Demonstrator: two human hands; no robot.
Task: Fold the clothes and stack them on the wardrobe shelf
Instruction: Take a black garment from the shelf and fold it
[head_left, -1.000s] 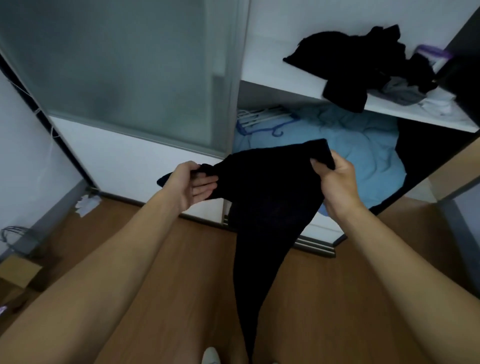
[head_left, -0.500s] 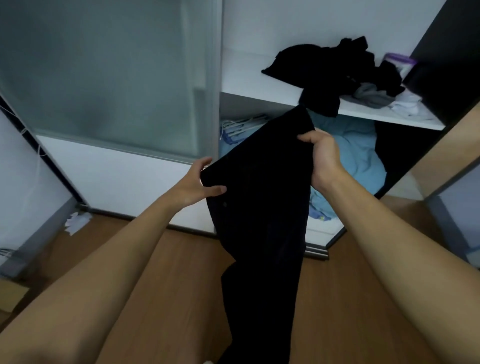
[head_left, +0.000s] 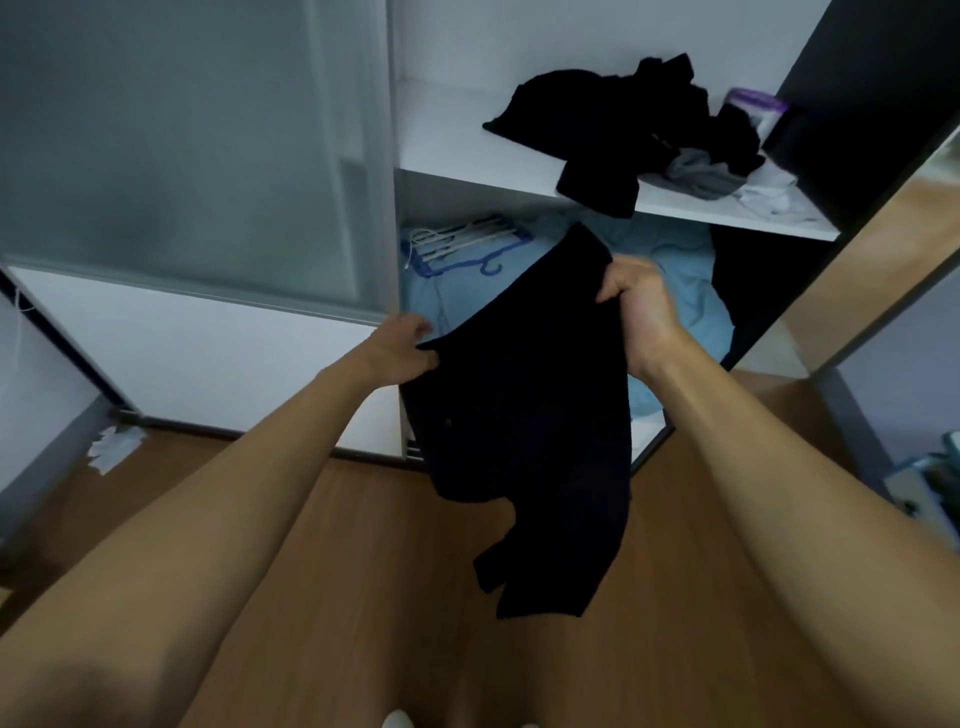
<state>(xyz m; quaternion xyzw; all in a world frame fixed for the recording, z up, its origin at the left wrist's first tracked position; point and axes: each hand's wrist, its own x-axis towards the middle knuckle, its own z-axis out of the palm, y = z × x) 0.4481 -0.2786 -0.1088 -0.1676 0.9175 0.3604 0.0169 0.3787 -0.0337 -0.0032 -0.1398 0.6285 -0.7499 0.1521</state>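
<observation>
I hold a black pair of trousers (head_left: 524, 415) in the air in front of the open wardrobe. My left hand (head_left: 402, 351) pinches its left top edge, and my right hand (head_left: 636, 304) grips the higher right corner. The cloth hangs doubled, its lower end bunched at about knee height over the floor. Above, the white wardrobe shelf (head_left: 467, 156) carries an unfolded heap of black clothes (head_left: 613, 124), with a grey garment (head_left: 701, 174) and a white one (head_left: 769, 197) at its right end.
A frosted sliding door (head_left: 182, 156) covers the wardrobe's left half. Below the shelf lie light-blue bedding (head_left: 670, 270) and a bunch of hangers (head_left: 462, 244). White paper scraps (head_left: 111, 447) lie on the wooden floor (head_left: 363, 545) at left. A dark panel (head_left: 857, 104) stands at right.
The long hanging legs of the trousers have swung up, so the cloth now hangs shorter and doubled. My left hand went from open fingers to a pinch on the edge; both hands dropped slightly.
</observation>
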